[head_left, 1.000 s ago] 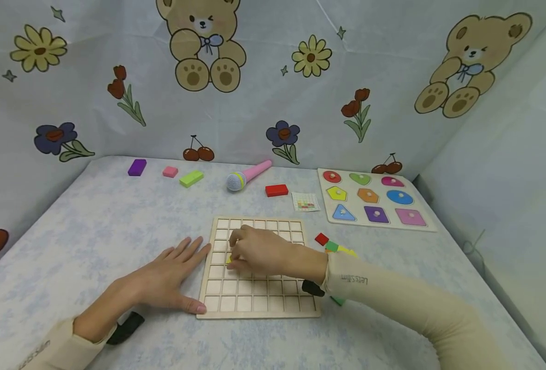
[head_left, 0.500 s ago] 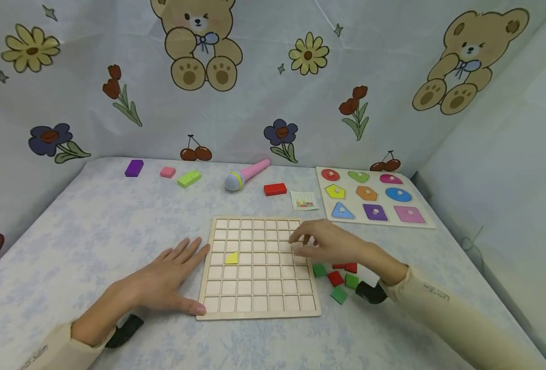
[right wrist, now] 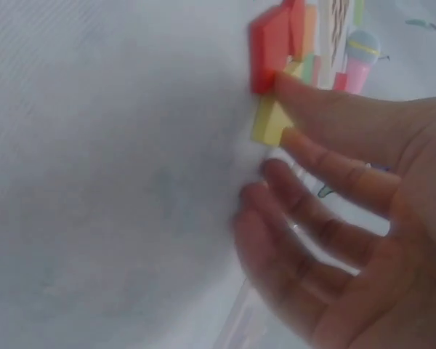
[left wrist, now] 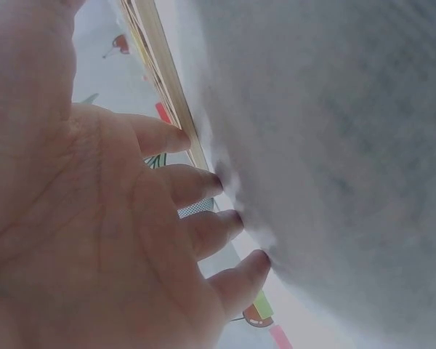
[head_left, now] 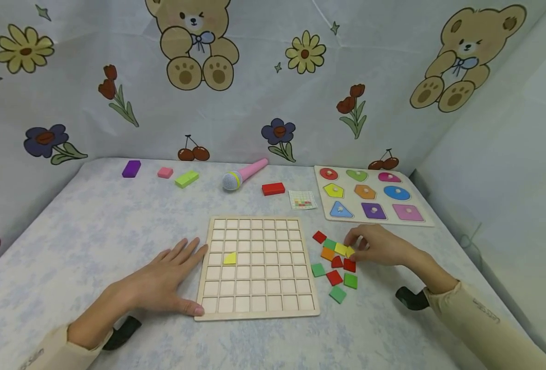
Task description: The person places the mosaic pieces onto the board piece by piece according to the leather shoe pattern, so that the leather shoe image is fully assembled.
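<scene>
A wooden grid board [head_left: 254, 298] lies in the middle of the table, with one yellow tile [head_left: 229, 258] sitting in a cell at its left. My left hand [head_left: 180, 262] lies flat on the table, its fingers straight against the board's left edge [left wrist: 167, 80]. To the right of the board is a loose pile of red, green, orange and yellow tiles [head_left: 335, 277]. My right hand [head_left: 353, 246] is at that pile's far side. Its thumb and fingers [right wrist: 305, 142] pinch a yellow tile [right wrist: 270, 122] beside a red tile [right wrist: 269, 43].
A shape puzzle board [head_left: 321, 198] lies at the back right, a small pattern card [head_left: 303, 200] beside it. Along the back sit a pink toy microphone [head_left: 245, 174], a red block [head_left: 273, 188], a green block [head_left: 187, 179], a pink block [head_left: 165, 172] and a purple block [head_left: 131, 168]. Printed cloth walls surround the table.
My right hand left the yellow tile in the grid cell and moved right, off the board, to the tile pile. My left hand has stayed in place.
</scene>
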Demonstrator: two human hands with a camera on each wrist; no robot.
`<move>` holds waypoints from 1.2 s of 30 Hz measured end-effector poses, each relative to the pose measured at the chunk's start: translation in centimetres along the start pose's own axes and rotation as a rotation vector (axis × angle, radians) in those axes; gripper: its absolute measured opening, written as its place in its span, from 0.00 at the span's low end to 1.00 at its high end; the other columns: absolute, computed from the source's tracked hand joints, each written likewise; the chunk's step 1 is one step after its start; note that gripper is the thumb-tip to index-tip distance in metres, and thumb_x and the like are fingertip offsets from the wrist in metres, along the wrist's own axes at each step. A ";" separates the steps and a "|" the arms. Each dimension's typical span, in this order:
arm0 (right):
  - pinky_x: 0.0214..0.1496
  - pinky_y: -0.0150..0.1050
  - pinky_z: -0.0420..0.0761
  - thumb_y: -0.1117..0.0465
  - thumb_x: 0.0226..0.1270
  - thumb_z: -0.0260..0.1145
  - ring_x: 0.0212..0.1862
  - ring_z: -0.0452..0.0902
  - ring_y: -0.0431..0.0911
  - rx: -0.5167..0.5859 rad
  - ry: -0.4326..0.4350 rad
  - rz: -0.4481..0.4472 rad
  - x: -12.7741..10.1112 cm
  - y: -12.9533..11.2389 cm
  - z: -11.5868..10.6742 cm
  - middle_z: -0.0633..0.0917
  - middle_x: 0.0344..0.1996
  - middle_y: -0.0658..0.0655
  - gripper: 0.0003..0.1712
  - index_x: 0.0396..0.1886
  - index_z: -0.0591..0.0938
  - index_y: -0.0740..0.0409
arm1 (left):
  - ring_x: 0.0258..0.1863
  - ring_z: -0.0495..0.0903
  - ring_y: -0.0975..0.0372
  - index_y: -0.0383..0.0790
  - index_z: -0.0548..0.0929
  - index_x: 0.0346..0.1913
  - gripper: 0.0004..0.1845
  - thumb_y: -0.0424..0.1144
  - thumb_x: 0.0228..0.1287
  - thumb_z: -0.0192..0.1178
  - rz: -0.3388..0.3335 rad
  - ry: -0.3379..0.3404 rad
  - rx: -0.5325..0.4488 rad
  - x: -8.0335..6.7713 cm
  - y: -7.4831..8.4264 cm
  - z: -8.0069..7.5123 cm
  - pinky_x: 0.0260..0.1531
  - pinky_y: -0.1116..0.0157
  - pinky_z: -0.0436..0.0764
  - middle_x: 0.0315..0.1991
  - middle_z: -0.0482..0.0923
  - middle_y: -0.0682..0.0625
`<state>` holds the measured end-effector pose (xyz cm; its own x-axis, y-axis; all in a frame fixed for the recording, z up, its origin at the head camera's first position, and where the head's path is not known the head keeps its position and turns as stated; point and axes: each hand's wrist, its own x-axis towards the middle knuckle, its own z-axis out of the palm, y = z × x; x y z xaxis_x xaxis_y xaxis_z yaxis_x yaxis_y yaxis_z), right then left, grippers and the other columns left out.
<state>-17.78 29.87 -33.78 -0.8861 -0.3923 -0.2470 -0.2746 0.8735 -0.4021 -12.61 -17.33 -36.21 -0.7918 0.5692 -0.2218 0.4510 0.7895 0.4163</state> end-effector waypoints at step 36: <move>0.49 0.35 0.86 0.67 0.63 0.73 0.41 0.84 0.42 0.314 0.007 -0.357 6.9 -9.3 2.5 0.87 0.39 0.53 0.06 0.39 0.86 0.58 | 0.79 0.37 0.38 0.39 0.47 0.81 0.68 0.78 0.47 0.63 -0.011 -0.027 -0.033 -0.4 0.2 -0.3 0.72 0.34 0.45 0.81 0.38 0.36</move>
<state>-20.39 18.31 -33.89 -0.7599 -0.6489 -0.0393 -0.4369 0.5545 -0.7083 -12.34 -17.49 -35.74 -0.7850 0.5670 -0.2496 0.4282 0.7878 0.4428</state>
